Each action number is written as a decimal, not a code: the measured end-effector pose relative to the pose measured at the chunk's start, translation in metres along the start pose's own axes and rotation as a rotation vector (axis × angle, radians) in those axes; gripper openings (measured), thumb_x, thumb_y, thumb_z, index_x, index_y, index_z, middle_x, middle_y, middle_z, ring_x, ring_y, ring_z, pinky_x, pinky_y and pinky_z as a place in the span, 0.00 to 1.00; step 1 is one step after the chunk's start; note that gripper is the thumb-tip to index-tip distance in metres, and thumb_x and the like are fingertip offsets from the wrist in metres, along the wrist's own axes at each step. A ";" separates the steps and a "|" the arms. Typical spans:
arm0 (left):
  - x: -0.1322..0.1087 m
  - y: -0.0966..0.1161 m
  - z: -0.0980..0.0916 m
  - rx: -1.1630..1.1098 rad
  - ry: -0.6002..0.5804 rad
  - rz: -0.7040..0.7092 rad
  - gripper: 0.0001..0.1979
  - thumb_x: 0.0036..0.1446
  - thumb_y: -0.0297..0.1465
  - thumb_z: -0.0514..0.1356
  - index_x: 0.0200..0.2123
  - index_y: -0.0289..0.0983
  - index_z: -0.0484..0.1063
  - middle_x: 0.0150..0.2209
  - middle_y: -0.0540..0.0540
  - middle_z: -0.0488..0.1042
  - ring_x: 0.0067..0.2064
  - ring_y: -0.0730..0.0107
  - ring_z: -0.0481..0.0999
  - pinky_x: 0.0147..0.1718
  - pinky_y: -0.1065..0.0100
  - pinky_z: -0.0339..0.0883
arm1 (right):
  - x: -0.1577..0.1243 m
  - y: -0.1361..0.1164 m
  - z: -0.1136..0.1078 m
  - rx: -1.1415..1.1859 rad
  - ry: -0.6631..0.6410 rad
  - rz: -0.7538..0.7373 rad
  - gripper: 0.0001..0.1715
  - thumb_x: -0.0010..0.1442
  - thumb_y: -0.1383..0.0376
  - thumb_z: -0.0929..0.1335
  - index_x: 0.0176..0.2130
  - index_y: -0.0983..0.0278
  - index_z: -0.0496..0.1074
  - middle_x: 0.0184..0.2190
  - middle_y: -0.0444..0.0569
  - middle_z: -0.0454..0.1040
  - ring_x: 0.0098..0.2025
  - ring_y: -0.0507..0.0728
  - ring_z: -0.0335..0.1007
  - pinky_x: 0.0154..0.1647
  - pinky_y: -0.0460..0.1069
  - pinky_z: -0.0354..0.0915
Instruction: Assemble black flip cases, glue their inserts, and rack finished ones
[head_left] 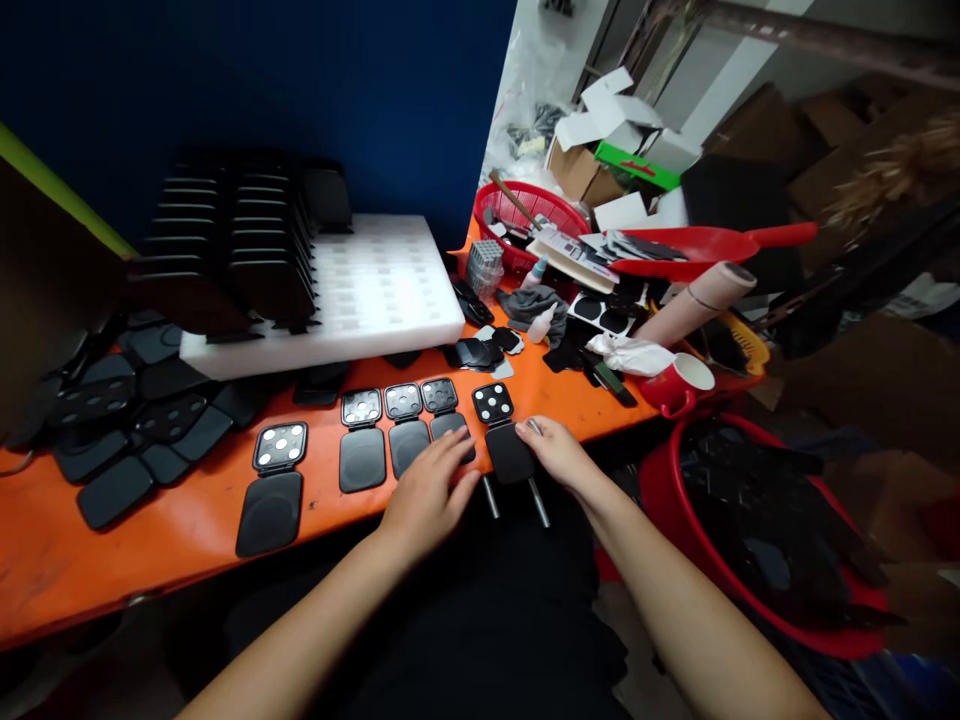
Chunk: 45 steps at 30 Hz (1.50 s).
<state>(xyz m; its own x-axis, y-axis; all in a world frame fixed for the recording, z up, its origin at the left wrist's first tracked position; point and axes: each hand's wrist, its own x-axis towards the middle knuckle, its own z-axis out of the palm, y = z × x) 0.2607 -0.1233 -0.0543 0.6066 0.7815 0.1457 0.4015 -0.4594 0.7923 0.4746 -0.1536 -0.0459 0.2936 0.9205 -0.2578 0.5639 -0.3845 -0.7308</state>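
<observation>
A black hinged plate (pixel 510 455) lies unfolded at the table's front edge, its upper half (pixel 493 402) dotted with white circles. My right hand (pixel 559 450) grips its right edge with bent fingers, and a small shiny metal bit (pixel 534 426) shows at the fingertips. Two metal rods (pixel 538 503) jut out below the plate toward me. My left hand (pixel 429 492) is open, fingers stretched over the lower half of a neighbouring hinged plate (pixel 439 396). More unfolded hinged plates (pixel 362 460) lie in a row to the left, with another (pixel 270 512) farther off.
Black plates stand in rows on a white foam block (pixel 390 290). Loose black plates (pixel 116 490) pile up at left on the orange table (pixel 187 545). At right are a red mug (pixel 670 386), a red basket (pixel 555 205), a red dustpan (pixel 697 243) and a red tub (pixel 679 470) of black pieces.
</observation>
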 end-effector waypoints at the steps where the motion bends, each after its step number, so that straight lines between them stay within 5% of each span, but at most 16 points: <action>1: 0.004 0.000 0.005 0.148 -0.063 0.076 0.23 0.59 0.37 0.53 0.57 0.40 0.61 0.60 0.41 0.62 0.62 0.54 0.57 0.58 0.48 0.52 | 0.013 0.003 0.000 -0.036 0.010 0.001 0.16 0.59 0.58 0.59 0.25 0.64 0.61 0.22 0.43 0.63 0.26 0.51 0.59 0.27 0.44 0.54; 5: 0.010 -0.005 0.024 0.473 -0.179 0.182 0.33 0.58 0.42 0.53 0.63 0.38 0.49 0.64 0.40 0.53 0.64 0.51 0.50 0.59 0.43 0.43 | 0.045 0.000 0.011 -0.141 0.019 -0.022 0.16 0.58 0.60 0.62 0.22 0.64 0.61 0.19 0.43 0.64 0.24 0.51 0.58 0.25 0.45 0.51; 9: 0.010 -0.014 0.035 0.558 -0.170 0.204 0.33 0.58 0.45 0.50 0.64 0.38 0.48 0.65 0.42 0.51 0.65 0.53 0.49 0.60 0.44 0.38 | 0.044 -0.009 0.020 -0.236 0.073 -0.041 0.12 0.56 0.58 0.66 0.27 0.64 0.66 0.24 0.46 0.69 0.27 0.52 0.61 0.28 0.46 0.50; 13: 0.009 -0.015 0.036 0.561 -0.155 0.205 0.32 0.59 0.44 0.49 0.63 0.38 0.48 0.65 0.43 0.50 0.65 0.55 0.49 0.60 0.45 0.39 | 0.031 0.002 0.012 -0.481 0.281 -0.056 0.16 0.60 0.53 0.62 0.34 0.63 0.69 0.29 0.49 0.73 0.30 0.54 0.65 0.28 0.47 0.47; 18: 0.008 -0.012 0.025 0.518 -0.171 0.232 0.30 0.60 0.41 0.50 0.62 0.36 0.51 0.64 0.42 0.53 0.64 0.54 0.51 0.60 0.47 0.43 | 0.025 0.037 -0.002 -0.649 0.506 -0.033 0.20 0.62 0.54 0.60 0.30 0.64 0.70 0.28 0.51 0.74 0.29 0.54 0.65 0.28 0.48 0.44; 27: 0.006 -0.029 -0.012 0.519 -0.182 0.254 0.25 0.59 0.38 0.53 0.60 0.43 0.58 0.61 0.42 0.61 0.62 0.47 0.55 0.57 0.37 0.40 | 0.037 0.061 0.005 -0.689 0.569 -0.111 0.19 0.61 0.59 0.59 0.26 0.65 0.69 0.25 0.51 0.73 0.28 0.55 0.64 0.31 0.48 0.48; 45: 0.008 -0.033 -0.004 0.572 -0.101 0.318 0.26 0.59 0.43 0.51 0.59 0.41 0.60 0.63 0.42 0.57 0.63 0.46 0.51 0.56 0.38 0.44 | 0.034 0.033 -0.001 -0.760 0.534 0.057 0.12 0.56 0.62 0.61 0.29 0.61 0.72 0.29 0.47 0.76 0.29 0.55 0.67 0.27 0.47 0.50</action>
<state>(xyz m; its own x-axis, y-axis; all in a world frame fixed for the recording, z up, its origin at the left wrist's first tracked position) 0.2491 -0.1003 -0.0770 0.8061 0.5398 0.2424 0.4759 -0.8349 0.2765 0.5047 -0.1350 -0.0782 0.5462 0.8176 0.1824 0.8365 -0.5438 -0.0671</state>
